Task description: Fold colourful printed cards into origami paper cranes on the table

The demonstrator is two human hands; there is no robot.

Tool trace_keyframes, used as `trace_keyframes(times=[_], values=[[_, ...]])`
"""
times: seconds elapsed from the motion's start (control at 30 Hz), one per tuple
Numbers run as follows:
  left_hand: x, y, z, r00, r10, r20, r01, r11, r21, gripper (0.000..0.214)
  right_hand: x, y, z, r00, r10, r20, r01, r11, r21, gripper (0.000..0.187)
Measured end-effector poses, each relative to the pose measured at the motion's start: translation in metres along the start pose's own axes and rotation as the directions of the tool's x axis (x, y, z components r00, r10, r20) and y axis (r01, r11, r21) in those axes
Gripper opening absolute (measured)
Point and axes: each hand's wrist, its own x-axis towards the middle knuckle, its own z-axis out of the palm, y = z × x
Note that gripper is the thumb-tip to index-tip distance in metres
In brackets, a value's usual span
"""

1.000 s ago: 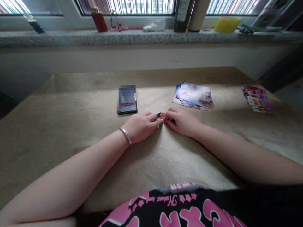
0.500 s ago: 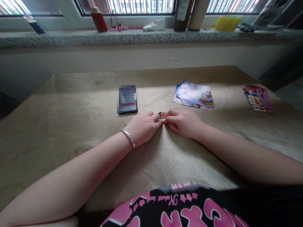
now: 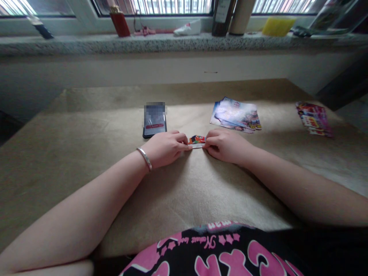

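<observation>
A small piece of colourful printed paper [image 3: 197, 140] with a white strip along its near edge lies on the table between my hands. It looks folded; part of it is hidden under my fingers. My left hand [image 3: 165, 147], with a silver bangle at the wrist, pinches its left end. At the right end, the curled fingers of my right hand [image 3: 225, 145] grip it too. Just beyond my left hand is a phone [image 3: 154, 120] lying flat, its screen partly blurred out. Past my right hand rests a fanned pile of printed sheets [image 3: 237, 115].
More colourful printed papers [image 3: 314, 119] lie near the table's right edge. The table [image 3: 86, 153] has a beige cover. Behind it runs a stone windowsill [image 3: 161, 44] holding a red bottle [image 3: 119, 23], a dark bottle [image 3: 222, 19] and a yellow block [image 3: 278, 27].
My left hand has slid left along the paper, and my right hand has shifted slightly right. More of the printed paper and its white strip now shows between them.
</observation>
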Motion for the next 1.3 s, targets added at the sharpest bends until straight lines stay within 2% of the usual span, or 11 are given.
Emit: trace_keyframes(times=[0.27, 0.53, 0.67, 0.83, 1.0, 1.17, 1.3], values=[[0.003, 0.010, -0.011, 0.994, -0.030, 0.107, 0.015, 0.991, 0.131, 0.029, -0.002, 0.006, -0.006, 0.998, 0.010, 0.060, -0.009, 1.000, -0.017, 0.019], [-0.001, 0.000, -0.004, 0.998, -0.035, 0.047, 0.035, 0.999, 0.001, 0.030, -0.007, 0.012, -0.009, 0.997, 0.015, 0.074, -0.011, 0.998, -0.057, 0.017], [0.003, 0.011, -0.012, 0.994, 0.003, 0.111, -0.015, 0.995, 0.103, 0.024, -0.005, 0.006, -0.010, 0.997, 0.025, 0.068, -0.020, 0.996, -0.083, 0.017], [0.009, 0.025, -0.018, 0.989, -0.053, 0.139, 0.028, 0.984, 0.176, 0.019, -0.002, -0.005, -0.011, 0.996, 0.021, 0.088, -0.005, 0.984, -0.176, 0.019], [0.005, 0.019, -0.011, 0.997, -0.014, 0.074, 0.003, 0.989, 0.151, 0.016, -0.005, -0.004, -0.008, 0.997, -0.006, 0.076, 0.020, 0.982, -0.188, 0.020], [0.004, 0.014, -0.005, 0.998, -0.058, 0.020, 0.056, 0.994, 0.095, 0.019, -0.008, 0.002, 0.002, 0.995, -0.095, -0.021, 0.091, 0.987, -0.131, 0.024], [0.005, 0.015, -0.003, 0.999, -0.053, 0.003, 0.053, 0.996, 0.075, 0.027, -0.007, 0.001, 0.007, 0.988, -0.143, -0.062, 0.137, 0.987, -0.088, 0.029]])
